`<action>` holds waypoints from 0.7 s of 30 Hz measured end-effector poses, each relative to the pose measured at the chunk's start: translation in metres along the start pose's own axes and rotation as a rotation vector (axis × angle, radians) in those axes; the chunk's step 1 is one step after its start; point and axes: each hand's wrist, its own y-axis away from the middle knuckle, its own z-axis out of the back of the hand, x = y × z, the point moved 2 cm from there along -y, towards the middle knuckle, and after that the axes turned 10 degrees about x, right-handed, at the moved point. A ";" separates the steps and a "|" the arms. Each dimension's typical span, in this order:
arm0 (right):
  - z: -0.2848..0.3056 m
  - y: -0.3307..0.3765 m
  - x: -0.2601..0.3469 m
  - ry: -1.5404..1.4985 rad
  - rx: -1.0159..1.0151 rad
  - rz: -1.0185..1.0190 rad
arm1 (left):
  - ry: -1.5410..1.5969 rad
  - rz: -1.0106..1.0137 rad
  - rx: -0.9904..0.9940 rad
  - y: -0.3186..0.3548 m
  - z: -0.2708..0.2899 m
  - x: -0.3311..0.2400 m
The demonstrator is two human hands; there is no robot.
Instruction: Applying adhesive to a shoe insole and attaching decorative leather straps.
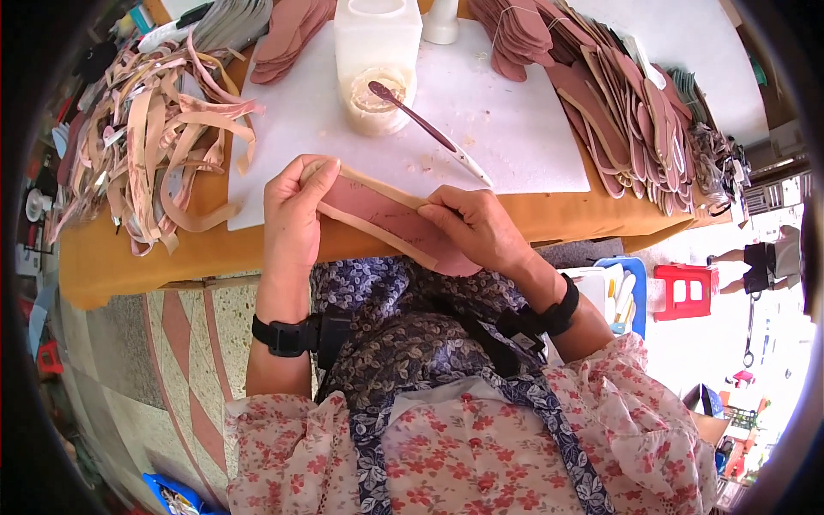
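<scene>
Over the table's front edge I hold a dusky pink shoe insole [373, 204] with both hands. A beige strip [378, 234] runs along its edges. My left hand [296, 202] is closed on the insole's left end, thumb on top. My right hand [481, 225] pinches the upper edge toward the other end, its fingers closed and covering part of the strip. Just beyond them, a brush [429, 129] with a dark red and white handle leans from the cut opening of a whitish plastic jug [378, 51], where cream-coloured paste shows.
A white board [532, 146] lies on the orange-brown tablecloth [549, 221]. Tangled beige strips [154, 154] heap at the left. Stacks of pink insoles [618, 112] crowd the right, with another stack [292, 39] at the back left. A red stool [684, 292] stands on the floor at right.
</scene>
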 end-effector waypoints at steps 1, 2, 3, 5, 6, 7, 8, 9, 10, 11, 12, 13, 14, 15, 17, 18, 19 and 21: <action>0.000 -0.001 -0.001 0.003 0.005 -0.020 | 0.023 -0.004 0.011 -0.002 0.003 0.003; -0.001 -0.003 -0.002 0.002 0.004 -0.027 | 0.026 0.002 0.013 -0.003 0.004 0.004; -0.001 -0.003 -0.004 -0.005 0.000 -0.017 | 0.020 -0.009 0.023 -0.005 0.005 0.003; -0.002 -0.005 -0.005 -0.011 -0.005 -0.015 | 0.018 -0.014 0.035 -0.008 0.004 0.002; -0.003 -0.006 -0.006 -0.037 0.003 -0.055 | 0.033 0.032 0.023 -0.010 0.003 0.001; -0.003 -0.007 -0.007 -0.063 0.010 -0.094 | 0.047 0.078 0.013 -0.011 0.002 0.001; -0.002 -0.007 -0.007 -0.063 0.008 -0.103 | 0.052 0.085 0.016 -0.012 0.001 -0.001; -0.001 -0.008 -0.006 -0.060 0.015 -0.102 | 0.074 0.102 0.032 -0.013 0.000 -0.002; 0.000 -0.008 -0.006 -0.058 0.022 -0.100 | 0.096 0.119 0.047 -0.013 -0.001 -0.004; 0.000 -0.008 -0.006 -0.059 0.017 -0.106 | 0.098 0.124 0.053 -0.015 -0.002 -0.007; 0.001 -0.008 -0.007 -0.071 0.008 -0.111 | 0.164 0.148 0.040 -0.016 -0.003 -0.010; 0.001 -0.007 -0.008 -0.084 -0.001 -0.116 | 0.229 0.172 0.026 -0.017 -0.005 -0.010; 0.002 -0.007 -0.007 -0.088 -0.007 -0.118 | 0.225 0.176 0.032 -0.017 -0.005 -0.010; 0.004 -0.005 -0.006 -0.102 -0.013 -0.148 | 0.230 0.148 -0.015 -0.018 -0.004 -0.007; 0.005 -0.004 -0.006 -0.119 -0.026 -0.179 | 0.233 0.124 -0.056 -0.017 -0.001 -0.001; 0.004 -0.003 -0.007 -0.122 -0.030 -0.180 | 0.145 0.097 -0.098 -0.017 0.001 0.001; 0.003 -0.003 -0.007 -0.124 -0.033 -0.181 | 0.057 0.070 -0.139 -0.016 0.003 0.002; 0.002 -0.004 -0.006 -0.111 -0.043 -0.173 | 0.015 0.051 -0.136 -0.016 0.006 0.004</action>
